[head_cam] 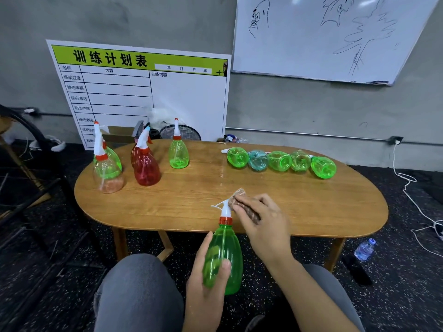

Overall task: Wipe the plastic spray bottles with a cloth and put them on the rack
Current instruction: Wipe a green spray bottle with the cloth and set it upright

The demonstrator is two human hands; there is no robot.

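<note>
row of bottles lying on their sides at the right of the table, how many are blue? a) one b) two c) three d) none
a: in the row of five lying bottles, only the second from the left is a blue bottle; the rest, such as the green bottle at the left end, are green.

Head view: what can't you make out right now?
- Cloth: mostly hidden under the right hand.
- Green bottle: its far side is covered by the left hand.
- Five lying bottles: bases face the camera, hiding most nozzles.
- Rack: not clearly identifiable.
</note>
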